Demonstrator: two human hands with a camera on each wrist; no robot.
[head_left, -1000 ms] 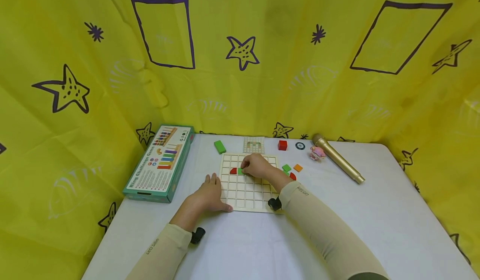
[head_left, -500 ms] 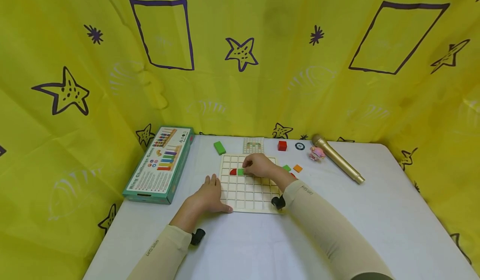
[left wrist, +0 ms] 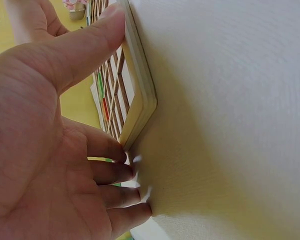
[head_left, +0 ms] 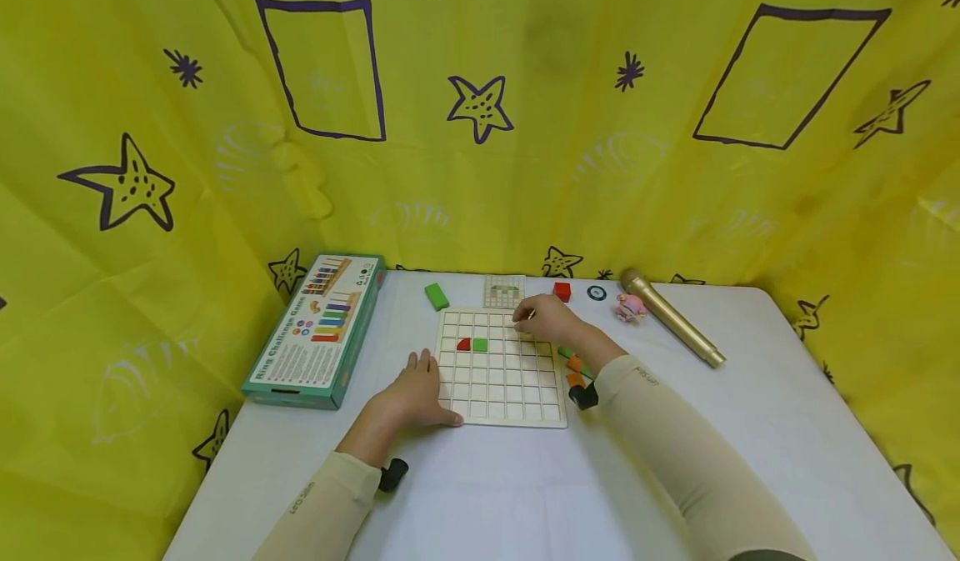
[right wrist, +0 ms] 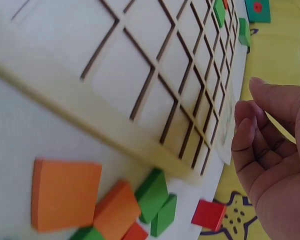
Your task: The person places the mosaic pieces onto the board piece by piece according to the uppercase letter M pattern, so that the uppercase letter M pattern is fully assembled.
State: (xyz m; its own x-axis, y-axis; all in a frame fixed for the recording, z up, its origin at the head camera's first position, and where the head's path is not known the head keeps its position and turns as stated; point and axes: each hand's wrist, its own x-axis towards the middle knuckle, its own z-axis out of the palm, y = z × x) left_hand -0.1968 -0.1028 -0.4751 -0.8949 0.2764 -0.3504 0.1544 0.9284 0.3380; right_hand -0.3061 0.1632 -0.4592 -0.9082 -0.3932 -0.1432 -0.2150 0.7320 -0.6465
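Yellow cloth point(head_left: 416, 186) with starfish drawings hangs behind the white table point(head_left: 480, 494) where my hands are. On it, in front of me, a pale grid board point(head_left: 498, 390) lies flat. My left hand point(head_left: 408, 393) touches its left side, thumb on the near edge, well apart from the other fingers, whose tips rest low beside the left edge. My right hand point(head_left: 551, 318) hovers over the far right part, fingers loosely curled, thumb and index tips slightly apart. A red quarter-round piece point(head_left: 464, 345) and a green square point(head_left: 480, 345) sit in neighbouring cells. Just beside the right edge, orange tiles point(right wrist: 66, 195) and green tiles point(right wrist: 152, 196) lie close together. Around the far edge are a patterned card point(head_left: 504, 291), a green block point(head_left: 437, 296) and a red cube point(head_left: 562, 293); farther right lie a pink figure point(head_left: 631, 308) and a gold microphone point(head_left: 678, 323)
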